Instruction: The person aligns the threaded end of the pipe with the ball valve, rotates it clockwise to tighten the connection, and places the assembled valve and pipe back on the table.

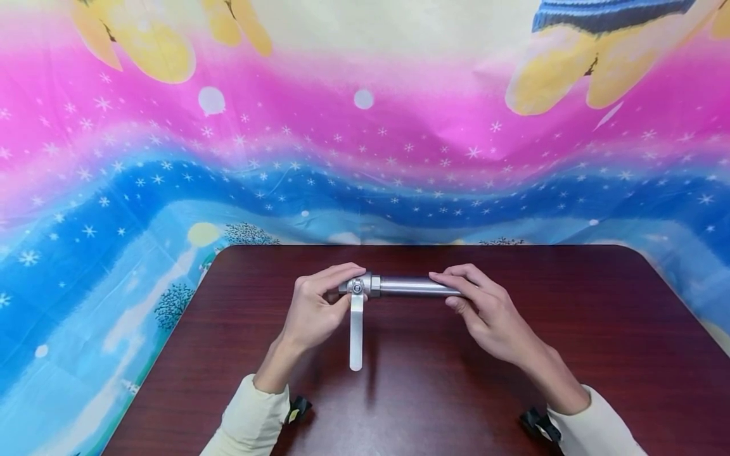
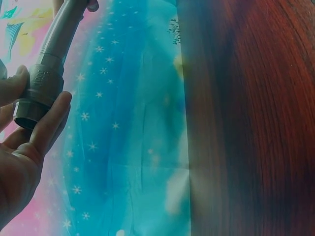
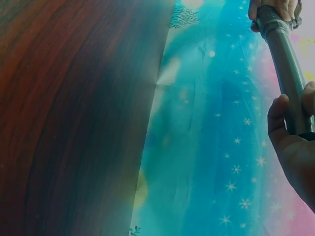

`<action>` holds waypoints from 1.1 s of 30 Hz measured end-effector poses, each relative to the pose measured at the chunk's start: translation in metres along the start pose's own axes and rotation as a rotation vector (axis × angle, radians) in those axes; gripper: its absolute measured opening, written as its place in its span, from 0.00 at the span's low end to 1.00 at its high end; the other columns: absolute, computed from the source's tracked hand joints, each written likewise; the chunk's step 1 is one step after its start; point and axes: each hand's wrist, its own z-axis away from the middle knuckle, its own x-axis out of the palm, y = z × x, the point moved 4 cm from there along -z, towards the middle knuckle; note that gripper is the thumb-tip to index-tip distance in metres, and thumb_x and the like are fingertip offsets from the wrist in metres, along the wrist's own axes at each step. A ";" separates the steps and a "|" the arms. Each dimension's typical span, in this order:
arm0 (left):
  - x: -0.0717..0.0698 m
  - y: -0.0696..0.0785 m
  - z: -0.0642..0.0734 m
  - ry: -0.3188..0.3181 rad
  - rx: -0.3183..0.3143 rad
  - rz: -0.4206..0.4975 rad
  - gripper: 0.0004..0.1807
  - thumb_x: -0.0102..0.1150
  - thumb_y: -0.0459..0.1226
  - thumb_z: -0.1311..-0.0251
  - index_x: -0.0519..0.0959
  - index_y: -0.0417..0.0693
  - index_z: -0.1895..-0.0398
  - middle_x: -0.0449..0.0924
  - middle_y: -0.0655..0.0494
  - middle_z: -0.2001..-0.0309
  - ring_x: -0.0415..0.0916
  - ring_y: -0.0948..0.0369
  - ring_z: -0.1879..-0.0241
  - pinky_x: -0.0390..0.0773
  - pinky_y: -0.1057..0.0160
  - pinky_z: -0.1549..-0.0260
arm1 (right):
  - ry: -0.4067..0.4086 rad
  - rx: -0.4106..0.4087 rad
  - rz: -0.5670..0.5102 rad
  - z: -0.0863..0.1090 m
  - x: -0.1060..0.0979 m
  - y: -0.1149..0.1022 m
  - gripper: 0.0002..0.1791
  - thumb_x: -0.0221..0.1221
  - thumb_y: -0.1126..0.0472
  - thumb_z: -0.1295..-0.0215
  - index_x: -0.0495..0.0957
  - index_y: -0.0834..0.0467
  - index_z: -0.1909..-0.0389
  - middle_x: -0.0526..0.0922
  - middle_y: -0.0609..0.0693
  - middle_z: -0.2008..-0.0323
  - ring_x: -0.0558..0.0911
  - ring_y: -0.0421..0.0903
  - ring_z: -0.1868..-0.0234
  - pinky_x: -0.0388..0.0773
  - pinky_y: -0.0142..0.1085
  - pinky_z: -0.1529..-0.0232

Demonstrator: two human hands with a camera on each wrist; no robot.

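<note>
Held level above the table is a metal ball valve [image 1: 357,287] with a straight steel pipe [image 1: 416,287] joined to its right side. A flat lever handle [image 1: 356,335] points from the valve toward the person. My left hand [image 1: 316,307] grips the valve body between thumb and fingers. Around the pipe's far right end, my right hand [image 1: 490,313] pinches with thumb and fingers. In the left wrist view, the valve [image 2: 42,86] shows its round open end between the fingers. The right wrist view shows the pipe [image 3: 288,69] running up to the valve.
A dark red-brown wooden table [image 1: 410,392] lies beneath both hands. Behind it hangs a printed cloth [image 1: 342,145] in pink and blue with snowflakes. Black straps [image 1: 538,424] show at the cuffs of the light sleeves.
</note>
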 end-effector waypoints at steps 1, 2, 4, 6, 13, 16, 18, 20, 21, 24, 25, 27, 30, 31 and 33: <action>0.000 0.000 0.000 0.001 0.002 -0.001 0.25 0.65 0.16 0.48 0.90 0.40 0.47 0.91 0.45 0.49 0.82 0.62 0.64 0.74 0.74 0.78 | -0.003 -0.002 -0.003 0.000 0.000 0.000 0.32 0.67 0.77 0.37 0.82 0.54 0.32 0.81 0.51 0.42 0.76 0.33 0.63 0.72 0.22 0.61; 0.000 -0.001 0.000 0.001 0.005 -0.004 0.25 0.65 0.16 0.48 0.90 0.40 0.47 0.91 0.46 0.49 0.81 0.63 0.64 0.72 0.74 0.78 | -0.006 -0.002 -0.006 0.000 0.000 0.001 0.32 0.67 0.78 0.37 0.82 0.54 0.32 0.81 0.51 0.42 0.77 0.32 0.63 0.72 0.22 0.60; 0.000 -0.001 0.000 0.002 0.014 -0.005 0.25 0.64 0.16 0.49 0.90 0.40 0.47 0.91 0.45 0.49 0.80 0.64 0.65 0.71 0.74 0.79 | -0.017 0.001 -0.010 0.001 0.001 0.001 0.32 0.68 0.76 0.36 0.81 0.55 0.31 0.80 0.51 0.40 0.78 0.34 0.58 0.72 0.21 0.59; 0.000 -0.001 0.000 0.000 0.019 -0.005 0.25 0.64 0.16 0.49 0.90 0.40 0.47 0.91 0.44 0.49 0.80 0.65 0.64 0.72 0.75 0.79 | -0.033 0.004 -0.013 0.002 0.003 0.002 0.30 0.69 0.68 0.32 0.78 0.54 0.29 0.77 0.54 0.36 0.80 0.39 0.48 0.73 0.20 0.50; 0.000 -0.002 0.001 0.003 0.003 0.004 0.25 0.64 0.16 0.49 0.90 0.40 0.48 0.91 0.45 0.49 0.80 0.70 0.62 0.73 0.74 0.79 | -0.022 -0.044 -0.001 0.001 0.005 0.000 0.26 0.65 0.61 0.25 0.77 0.55 0.28 0.66 0.65 0.27 0.72 0.58 0.30 0.63 0.20 0.30; 0.000 -0.002 0.000 0.004 -0.001 0.006 0.25 0.64 0.16 0.49 0.90 0.41 0.48 0.91 0.45 0.49 0.79 0.72 0.62 0.73 0.74 0.79 | 0.019 -0.065 0.015 0.000 0.004 -0.001 0.33 0.68 0.80 0.39 0.81 0.55 0.34 0.70 0.66 0.32 0.75 0.55 0.34 0.68 0.20 0.36; 0.000 -0.002 0.000 0.003 0.000 0.008 0.25 0.64 0.17 0.49 0.90 0.40 0.48 0.91 0.45 0.49 0.80 0.71 0.62 0.73 0.74 0.78 | 0.035 -0.063 0.014 0.000 0.004 -0.001 0.34 0.68 0.83 0.43 0.82 0.56 0.37 0.73 0.63 0.37 0.76 0.50 0.39 0.70 0.21 0.42; 0.001 -0.001 0.000 0.001 0.001 0.005 0.24 0.64 0.17 0.48 0.90 0.40 0.48 0.91 0.45 0.49 0.81 0.69 0.62 0.74 0.74 0.78 | 0.039 -0.058 0.007 0.001 0.004 -0.001 0.26 0.67 0.78 0.37 0.83 0.57 0.39 0.75 0.60 0.40 0.76 0.46 0.43 0.71 0.22 0.49; 0.001 -0.001 0.000 0.000 0.002 0.006 0.24 0.65 0.17 0.48 0.90 0.39 0.48 0.91 0.45 0.49 0.82 0.68 0.62 0.75 0.74 0.78 | 0.037 -0.052 0.004 0.001 0.003 -0.001 0.21 0.66 0.73 0.31 0.83 0.57 0.40 0.76 0.58 0.42 0.76 0.44 0.45 0.71 0.23 0.52; 0.001 -0.001 0.000 -0.002 0.000 0.007 0.24 0.65 0.17 0.48 0.90 0.40 0.47 0.91 0.45 0.49 0.83 0.62 0.62 0.75 0.73 0.78 | 0.023 -0.025 -0.004 0.002 0.003 0.000 0.16 0.58 0.55 0.21 0.82 0.56 0.41 0.76 0.53 0.43 0.75 0.40 0.49 0.71 0.24 0.57; 0.001 -0.001 0.000 -0.001 0.000 0.004 0.25 0.65 0.17 0.48 0.90 0.40 0.47 0.91 0.45 0.49 0.84 0.60 0.62 0.76 0.73 0.78 | 0.020 -0.019 -0.002 0.002 0.002 0.000 0.19 0.55 0.49 0.20 0.82 0.56 0.40 0.77 0.52 0.43 0.75 0.40 0.50 0.71 0.24 0.57; 0.001 -0.001 0.001 -0.001 -0.001 0.008 0.25 0.65 0.16 0.48 0.90 0.40 0.47 0.91 0.45 0.49 0.84 0.59 0.62 0.76 0.73 0.77 | 0.015 -0.008 -0.003 0.002 0.002 0.000 0.24 0.51 0.43 0.19 0.82 0.55 0.40 0.77 0.51 0.42 0.75 0.39 0.51 0.71 0.24 0.58; 0.001 -0.001 0.001 0.000 -0.002 0.007 0.25 0.65 0.16 0.49 0.90 0.40 0.47 0.91 0.45 0.48 0.84 0.59 0.62 0.75 0.74 0.77 | 0.013 -0.002 -0.003 0.002 0.002 -0.001 0.25 0.51 0.43 0.20 0.82 0.55 0.38 0.78 0.51 0.42 0.75 0.39 0.52 0.71 0.24 0.59; 0.000 -0.001 0.001 0.001 -0.002 0.008 0.25 0.65 0.16 0.49 0.90 0.40 0.47 0.91 0.45 0.48 0.84 0.60 0.62 0.75 0.74 0.77 | 0.013 -0.001 -0.003 0.002 0.002 -0.001 0.23 0.53 0.44 0.20 0.82 0.55 0.38 0.78 0.51 0.42 0.76 0.39 0.52 0.71 0.24 0.58; 0.000 -0.001 0.001 0.003 0.000 0.011 0.26 0.65 0.16 0.49 0.90 0.40 0.47 0.91 0.45 0.48 0.84 0.61 0.61 0.76 0.74 0.77 | 0.014 0.005 -0.001 0.002 0.002 -0.001 0.20 0.57 0.50 0.21 0.82 0.54 0.37 0.79 0.51 0.41 0.76 0.39 0.53 0.70 0.24 0.58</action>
